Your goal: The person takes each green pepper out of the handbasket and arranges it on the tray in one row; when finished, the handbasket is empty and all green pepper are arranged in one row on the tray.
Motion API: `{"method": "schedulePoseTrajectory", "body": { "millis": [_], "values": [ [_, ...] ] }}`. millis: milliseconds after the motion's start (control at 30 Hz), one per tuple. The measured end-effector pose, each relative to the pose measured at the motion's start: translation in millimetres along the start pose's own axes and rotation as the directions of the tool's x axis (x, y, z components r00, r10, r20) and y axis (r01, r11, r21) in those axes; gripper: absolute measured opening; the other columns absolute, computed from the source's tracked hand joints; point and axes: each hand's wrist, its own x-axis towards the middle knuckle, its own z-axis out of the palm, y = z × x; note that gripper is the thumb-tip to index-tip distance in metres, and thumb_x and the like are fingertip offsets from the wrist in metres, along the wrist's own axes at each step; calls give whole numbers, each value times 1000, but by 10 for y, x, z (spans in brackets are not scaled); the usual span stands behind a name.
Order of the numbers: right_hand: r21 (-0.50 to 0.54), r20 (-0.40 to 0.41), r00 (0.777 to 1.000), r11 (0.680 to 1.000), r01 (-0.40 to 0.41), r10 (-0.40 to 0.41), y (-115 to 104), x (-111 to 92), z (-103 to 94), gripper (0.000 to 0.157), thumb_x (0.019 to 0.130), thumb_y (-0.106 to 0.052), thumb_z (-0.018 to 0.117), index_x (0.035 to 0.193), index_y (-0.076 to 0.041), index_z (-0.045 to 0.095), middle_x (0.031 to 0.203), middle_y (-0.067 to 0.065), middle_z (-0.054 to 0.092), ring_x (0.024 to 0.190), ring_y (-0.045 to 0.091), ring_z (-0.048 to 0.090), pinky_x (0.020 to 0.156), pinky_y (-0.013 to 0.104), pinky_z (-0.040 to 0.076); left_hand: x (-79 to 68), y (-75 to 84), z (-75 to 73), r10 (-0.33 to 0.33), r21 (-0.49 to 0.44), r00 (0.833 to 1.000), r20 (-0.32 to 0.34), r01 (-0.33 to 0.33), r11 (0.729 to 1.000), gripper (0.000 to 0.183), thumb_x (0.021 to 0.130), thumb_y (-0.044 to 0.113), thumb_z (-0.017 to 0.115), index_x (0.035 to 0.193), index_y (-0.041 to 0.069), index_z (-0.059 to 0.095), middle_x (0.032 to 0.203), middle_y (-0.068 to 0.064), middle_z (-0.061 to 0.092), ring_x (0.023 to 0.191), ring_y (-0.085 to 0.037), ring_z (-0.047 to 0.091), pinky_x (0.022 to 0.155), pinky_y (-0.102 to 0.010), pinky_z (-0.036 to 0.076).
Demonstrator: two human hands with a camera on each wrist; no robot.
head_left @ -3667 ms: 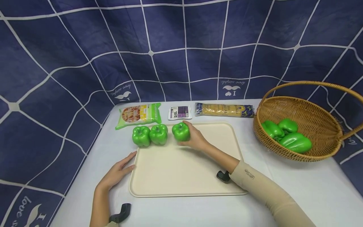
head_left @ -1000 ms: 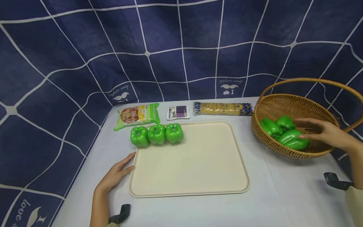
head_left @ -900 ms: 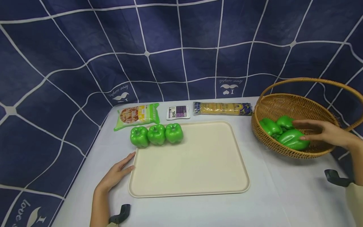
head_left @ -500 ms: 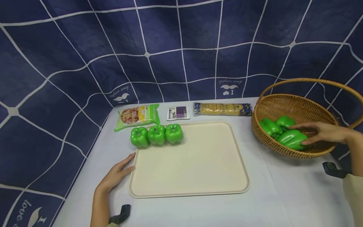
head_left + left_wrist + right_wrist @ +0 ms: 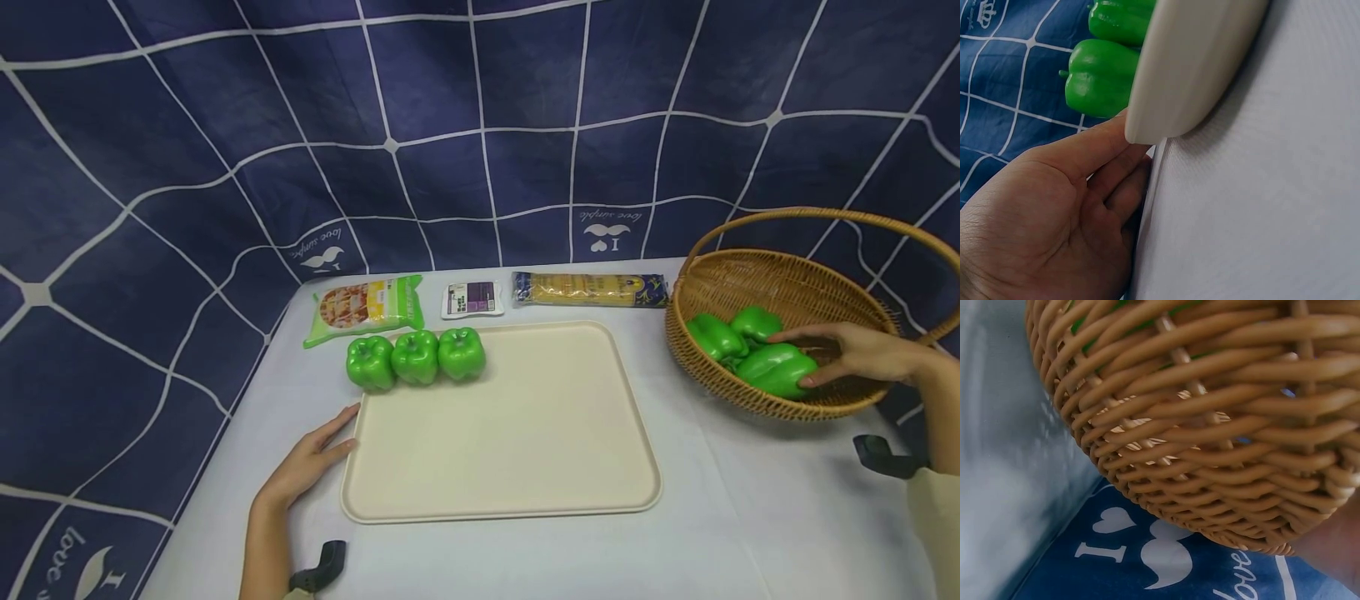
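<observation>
Inside the wicker basket (image 5: 780,408), my right hand (image 5: 855,354) grips the nearest green bell pepper (image 5: 776,371), thumb at its right end and fingers along its far side. Two more bell peppers lie beside it, one at the left (image 5: 716,336) and one behind (image 5: 756,323). My left hand (image 5: 296,467) lies with relaxed fingers against the left edge of the cream tray (image 5: 510,442); the left wrist view has its fingertips right at the rim. Along the tray's far left stand three bell peppers in a row (image 5: 416,357). Basket weave hides my right fingers in the right wrist view.
Behind the tray lie a green food packet (image 5: 363,308), a small white and purple packet (image 5: 472,298) and a long pack of noodles (image 5: 590,289). The basket's tall handle (image 5: 817,212) arches over its opening. A blue checked cloth (image 5: 525,125) hangs at the back.
Earlier, my right hand placed a third bell pepper in the tray's row and let go. It moved right into the basket and closed on another, which has shifted slightly. My left hand stayed put.
</observation>
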Motion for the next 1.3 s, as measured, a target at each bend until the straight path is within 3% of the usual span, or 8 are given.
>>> {"method": "schedulePoseTrajectory", "body": {
  "millis": [167,267,433,567,700,867,1100,1300],
  "values": [
    [0,-61,998,1000,-24,24,-41,-54,4,64,73,-26,79,128,-7,51,128,22,44,93,-10,41,69,28,47,2,-9,-2,0,-10,1000,3,0,1000,58,89,36,59,142,24,39,150,-13,20,138,-35,12,106,-61,8],
    [5,-108,993,999,-50,50,-73,-94,16,65,75,-26,77,128,-4,48,127,26,43,99,15,50,71,44,48,3,-11,-5,-1,-4,1000,2,1,1000,58,89,37,59,142,23,39,150,-13,21,138,-35,13,106,-61,9],
    [18,-221,970,995,-102,104,-146,-185,53,74,75,-27,77,133,0,39,128,28,36,106,51,39,71,68,39,2,0,-5,-7,17,1000,-2,7,1000,60,88,38,59,142,23,38,150,-13,21,138,-35,14,106,-61,10],
    [42,-352,934,998,-53,65,-246,-266,78,76,72,-20,81,135,-5,41,123,6,39,102,19,43,75,32,49,3,14,-6,-13,33,1000,-5,13,999,60,88,39,59,142,22,38,150,-13,21,137,-36,14,105,-61,10],
    [80,-458,888,993,84,-38,-448,-295,101,77,67,-5,82,135,-8,45,117,-13,36,93,-4,36,68,0,34,3,13,-4,-19,31,1000,-6,19,999,60,88,39,58,142,22,38,150,-13,21,137,-36,14,105,-62,10],
    [63,-530,833,972,225,-158,-805,-204,139,84,61,8,80,136,-8,45,124,-15,38,104,-2,36,73,3,30,5,4,-10,-14,26,1000,-4,15,1000,59,89,38,58,142,22,38,150,-14,21,137,-36,14,105,-62,9],
    [79,-514,812,928,364,-275,-1374,13,248,86,60,10,81,135,-8,43,125,-6,48,94,7,49,76,6,39,-5,5,-7,-17,33,1000,-7,17,999,59,89,38,58,142,22,38,150,-14,21,137,-36,14,105,-62,10],
    [-6,-484,792,906,422,-372,-1770,337,412,78,61,-8,87,130,-18,53,122,-5,54,101,9,48,77,16,43,-4,3,-9,-13,30,1000,-6,13,999,59,88,39,59,142,23,38,150,-14,21,137,-36,14,105,-62,10]
  ]
}}
